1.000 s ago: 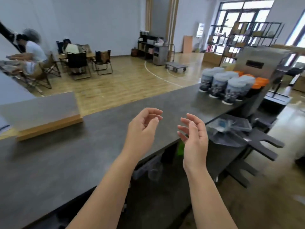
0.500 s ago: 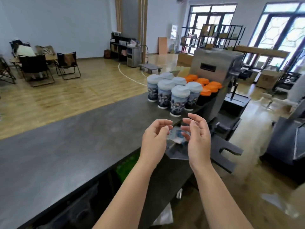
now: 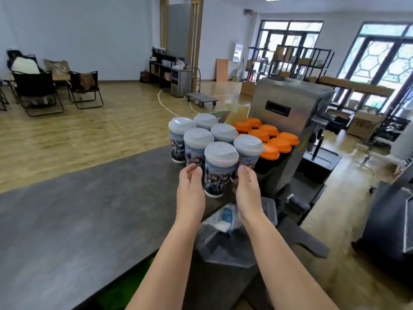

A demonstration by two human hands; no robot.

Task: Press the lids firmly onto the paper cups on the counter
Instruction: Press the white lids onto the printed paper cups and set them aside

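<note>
- A seated person [image 3: 21, 63] is seen at far left among black folding chairs [image 3: 86, 89] on a wooden floor.
- A dark grey counter [image 3: 67, 220] is shown running across the foreground.
- The left hand [image 3: 190, 191] is held out with fingers nearly straight and together, just left of the nearest paper cup [image 3: 218, 175]; nothing is gripped, and contact cannot be told.
- Six printed paper cups are grouped upright on the counter, each topped with a white lid [image 3: 221, 154].
- The right hand [image 3: 248, 189] is extended with relaxed, open fingers at the cup's right side, holding nothing.
- Orange lids [image 3: 269, 151] are seen clustered beside a steel machine [image 3: 290, 121].
</note>
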